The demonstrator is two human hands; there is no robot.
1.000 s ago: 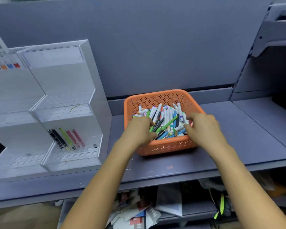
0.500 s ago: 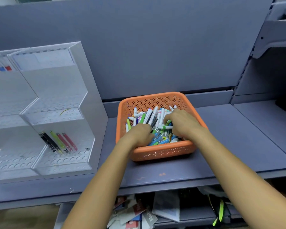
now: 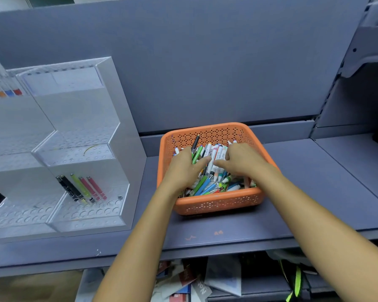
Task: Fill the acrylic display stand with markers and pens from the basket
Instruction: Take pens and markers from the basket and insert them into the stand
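Left hand point(image 3: 183, 171) risen from low in pile, now gripping green pen point(image 3: 197, 153) and black pen point(image 3: 195, 141), ends poking above knuckles. Right hand point(image 3: 242, 163) just beside it, fingers bent over white markers point(image 3: 219, 152); grip unclear. Both hands inside orange basket point(image 3: 216, 203) on shelf point(image 3: 205, 234). Acrylic display stand point(image 3: 74, 105) at left, five pens point(image 3: 81, 189) in lowest tier.

The square orange basket point(image 3: 216, 202) is perforated plastic with a dull sheen. The coloured pens and markers point(image 3: 207, 186) have glossy plastic barrels. The stepped clear acrylic display stand point(image 3: 122, 162) looks smooth and shiny. The grey-blue shelf point(image 3: 227, 232) is matt and lightly scuffed.
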